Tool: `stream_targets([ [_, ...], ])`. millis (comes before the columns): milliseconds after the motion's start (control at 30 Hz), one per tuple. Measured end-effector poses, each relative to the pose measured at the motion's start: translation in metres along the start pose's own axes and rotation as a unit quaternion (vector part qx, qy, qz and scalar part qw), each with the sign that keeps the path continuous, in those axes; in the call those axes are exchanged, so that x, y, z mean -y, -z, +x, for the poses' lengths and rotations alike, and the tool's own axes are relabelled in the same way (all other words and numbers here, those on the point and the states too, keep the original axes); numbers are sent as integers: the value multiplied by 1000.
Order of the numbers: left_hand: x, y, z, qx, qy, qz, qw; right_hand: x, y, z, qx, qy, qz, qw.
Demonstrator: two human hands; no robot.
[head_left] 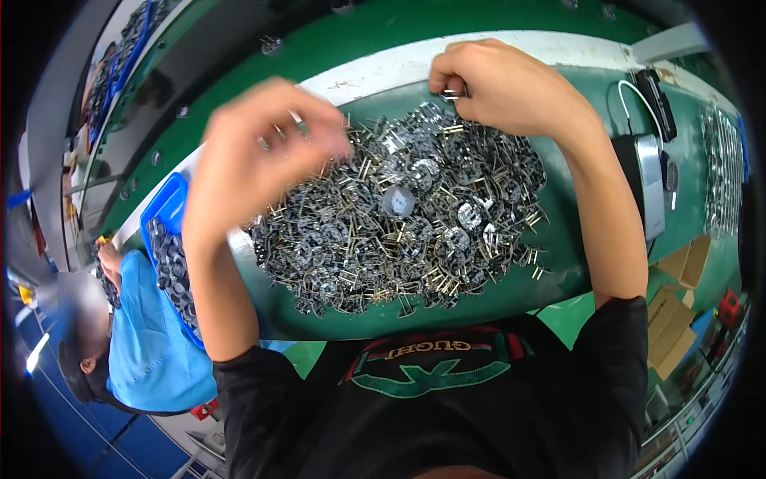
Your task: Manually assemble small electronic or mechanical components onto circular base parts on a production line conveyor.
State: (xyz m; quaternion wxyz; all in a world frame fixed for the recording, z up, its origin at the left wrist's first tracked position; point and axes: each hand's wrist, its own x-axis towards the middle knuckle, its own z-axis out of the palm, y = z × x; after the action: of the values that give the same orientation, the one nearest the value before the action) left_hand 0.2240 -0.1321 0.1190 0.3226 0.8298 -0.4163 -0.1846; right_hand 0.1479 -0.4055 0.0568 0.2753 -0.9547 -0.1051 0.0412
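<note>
The left hand [267,156] is positioned above the left edge of the heap [375,255] of black pinned parts, which lies on the green counter [562,267]. Motion blur obscures its fingertips. The fingers are curled around several loose parts; metal pins show between them, but the bodies are concealed and the count cannot be determined. The right hand [503,84] is at the far edge of the heap, thumb and fingers closed on a small part [451,96], mostly covered, pins exposed. A translucent round piece [399,202] rests on the heap. The left forearm partly hides the blue bin [177,190] of dark round components.
</note>
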Motion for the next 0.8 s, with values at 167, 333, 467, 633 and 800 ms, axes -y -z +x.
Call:
stream_targets([
  [167,-34,-42,-18,136,-78,76,985,4,4,3,-28,66,13,997],
  [333,-20,-42,-13,103,-126,51,985,13,25,2,-9,79,30,996],
  [467,-6,-25,-13,116,-20,-120,986,22,19,3,-53,20,-38,998],
  [633,2,-24,-19,137,11,-148,979,5,-10,10,-90,75,-48,992],
  [800,-10,-22,-16,128,-40,-135,982,11,-9,7,-8,27,-40,999],
])
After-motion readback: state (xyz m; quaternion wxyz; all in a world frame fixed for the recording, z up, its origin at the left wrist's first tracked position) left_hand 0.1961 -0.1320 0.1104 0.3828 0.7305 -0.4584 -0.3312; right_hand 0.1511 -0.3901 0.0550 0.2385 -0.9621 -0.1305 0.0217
